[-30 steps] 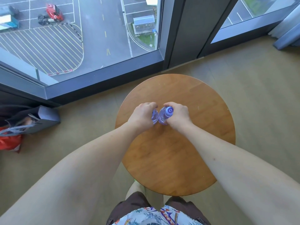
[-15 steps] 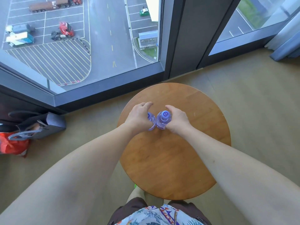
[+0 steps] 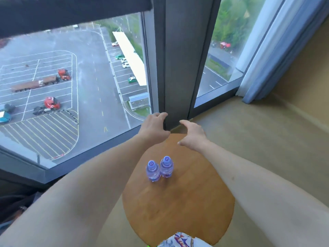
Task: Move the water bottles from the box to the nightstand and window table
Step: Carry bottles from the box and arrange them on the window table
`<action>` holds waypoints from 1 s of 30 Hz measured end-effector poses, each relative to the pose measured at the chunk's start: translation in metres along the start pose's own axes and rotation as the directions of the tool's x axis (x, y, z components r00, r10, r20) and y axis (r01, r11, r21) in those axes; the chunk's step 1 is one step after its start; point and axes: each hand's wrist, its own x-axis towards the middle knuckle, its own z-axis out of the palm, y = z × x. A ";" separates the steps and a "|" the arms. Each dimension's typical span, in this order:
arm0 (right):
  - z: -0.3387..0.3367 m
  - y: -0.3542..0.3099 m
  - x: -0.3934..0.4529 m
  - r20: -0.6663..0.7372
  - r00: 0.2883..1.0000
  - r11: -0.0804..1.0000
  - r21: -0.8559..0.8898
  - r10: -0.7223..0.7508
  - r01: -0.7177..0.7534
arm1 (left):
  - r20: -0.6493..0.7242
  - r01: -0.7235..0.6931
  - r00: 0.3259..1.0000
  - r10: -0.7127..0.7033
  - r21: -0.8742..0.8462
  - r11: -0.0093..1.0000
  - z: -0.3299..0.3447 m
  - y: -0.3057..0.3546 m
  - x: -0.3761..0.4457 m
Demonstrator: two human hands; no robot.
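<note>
Two small clear water bottles with purple caps stand upright side by side on the round wooden window table (image 3: 187, 207): the left bottle (image 3: 152, 171) and the right bottle (image 3: 166, 167) touch each other. My left hand (image 3: 154, 126) hovers above and beyond them, fingers loosely spread, holding nothing. My right hand (image 3: 192, 135) is raised beside it, also empty with relaxed fingers. Both hands are clear of the bottles.
A floor-to-ceiling window (image 3: 71, 86) with a dark frame post (image 3: 174, 68) stands just beyond the table. Blue-grey curtains (image 3: 277, 56) hang at the right. Beige carpet (image 3: 258, 139) surrounds the table. A dark bag lies at the lower left edge.
Both hands let go of the two bottles and lifted up and away toward the window. The bottles now stand alone on the table. The camera tilted upward.
</note>
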 end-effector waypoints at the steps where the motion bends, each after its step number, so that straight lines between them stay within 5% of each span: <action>1: -0.011 -0.002 -0.005 -0.039 0.999 1.000 -0.004 0.010 -0.010 | -0.015 -0.051 0.999 0.051 0.013 0.999 -0.007 0.011 0.004; 7: -0.072 0.011 -0.066 -0.274 0.946 0.984 0.006 0.174 -0.179 | 0.023 -0.362 0.932 0.362 0.087 0.928 -0.036 0.086 0.007; 13: -0.120 0.052 -0.177 -0.508 0.790 0.919 0.005 0.343 -0.395 | 0.105 -0.650 0.760 0.642 0.087 0.755 -0.024 0.193 -0.029; 22: -0.135 0.115 -0.408 -0.666 0.410 0.685 0.212 0.623 -0.697 | 0.225 -0.939 0.333 0.916 -0.003 0.343 0.031 0.356 -0.188; 30: -0.091 0.150 -0.640 -0.636 0.014 0.413 0.483 0.771 -0.772 | 0.243 -0.988 -0.085 0.966 -0.149 -0.049 0.081 0.458 -0.396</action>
